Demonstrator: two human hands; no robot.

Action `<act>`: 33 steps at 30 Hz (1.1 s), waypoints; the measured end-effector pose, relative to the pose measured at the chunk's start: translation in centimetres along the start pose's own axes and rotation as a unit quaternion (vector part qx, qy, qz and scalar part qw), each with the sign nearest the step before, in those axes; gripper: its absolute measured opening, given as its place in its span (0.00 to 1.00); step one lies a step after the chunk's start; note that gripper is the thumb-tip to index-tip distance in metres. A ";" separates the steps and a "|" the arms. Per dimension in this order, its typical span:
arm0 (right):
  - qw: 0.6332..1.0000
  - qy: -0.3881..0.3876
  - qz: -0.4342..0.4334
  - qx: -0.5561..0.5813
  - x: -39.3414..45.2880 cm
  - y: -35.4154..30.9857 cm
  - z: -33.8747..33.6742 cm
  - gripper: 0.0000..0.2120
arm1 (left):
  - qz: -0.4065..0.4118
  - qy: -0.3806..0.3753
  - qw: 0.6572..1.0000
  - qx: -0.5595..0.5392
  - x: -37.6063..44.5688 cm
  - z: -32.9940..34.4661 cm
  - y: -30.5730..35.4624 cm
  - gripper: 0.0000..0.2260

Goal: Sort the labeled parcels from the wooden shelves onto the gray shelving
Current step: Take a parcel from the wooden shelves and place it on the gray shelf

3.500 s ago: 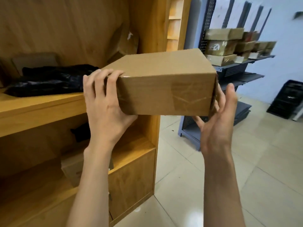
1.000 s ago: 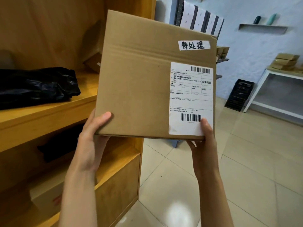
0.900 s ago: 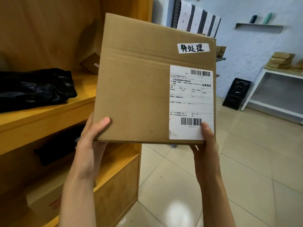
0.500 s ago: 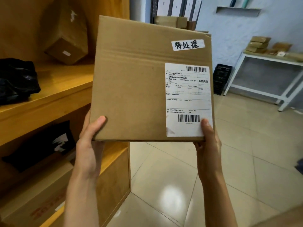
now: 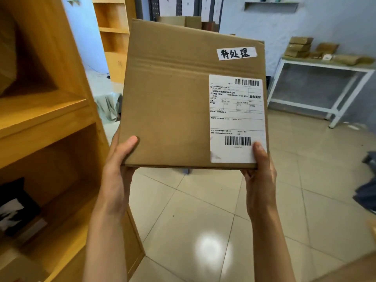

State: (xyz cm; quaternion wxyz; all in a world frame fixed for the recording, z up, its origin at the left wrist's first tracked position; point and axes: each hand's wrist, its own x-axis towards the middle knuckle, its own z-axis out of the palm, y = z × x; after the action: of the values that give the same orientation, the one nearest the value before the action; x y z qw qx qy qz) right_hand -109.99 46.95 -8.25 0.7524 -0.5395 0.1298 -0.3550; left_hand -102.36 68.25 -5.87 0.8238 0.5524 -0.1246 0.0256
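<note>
Parcel (image 5: 168,102) is up at chest height with its labels facing the camera, and the view has swung right, away from the wooden shelves (image 5: 46,110).

Both hands hold it by the bottom edge: left hand (image 5: 118,171) with the thumb on the front face and the fingers hidden behind, right hand (image 5: 260,174) with the thumb on the shipping label (image 5: 237,119) beside the lower barcode, so each is grasping the box. Since half a second ago the black bag has slid out of view on the left, and a white bench (image 5: 325,67) stacked with brown packets has come closer. The handwritten tag (image 5: 236,53) reads clearly, so I judge the label check done and the carry to the gray shelving (image 5: 152,9), partly hidden behind the box, comes next.
</note>
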 end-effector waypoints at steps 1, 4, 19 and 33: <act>1.000 0.002 -0.002 -0.003 1.5 -0.3 -0.9 0.21 | -0.005 -0.003 1.000 -0.011 0.8 1.6 -0.6 0.27; 1.000 -0.001 -0.015 -0.007 6.1 -1.6 -3.9 0.22 | -0.013 -0.003 0.999 -0.032 2.7 6.5 -2.8 0.24; 0.999 0.046 -0.024 -0.015 25.8 -0.5 -14.0 0.20 | -0.008 -0.032 0.999 -0.037 14.5 24.3 -14.1 0.23; 0.993 0.097 -0.038 -0.054 54.0 0.2 -20.0 0.34 | -0.051 -0.107 0.988 -0.097 36.6 43.7 -26.5 0.21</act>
State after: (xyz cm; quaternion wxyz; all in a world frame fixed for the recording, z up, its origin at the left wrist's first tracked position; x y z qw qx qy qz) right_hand -82.91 -3.86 -6.03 0.6921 -0.5466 0.2005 -0.4267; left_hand -69.93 14.39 -5.64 0.8555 0.4754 -0.1855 -0.0875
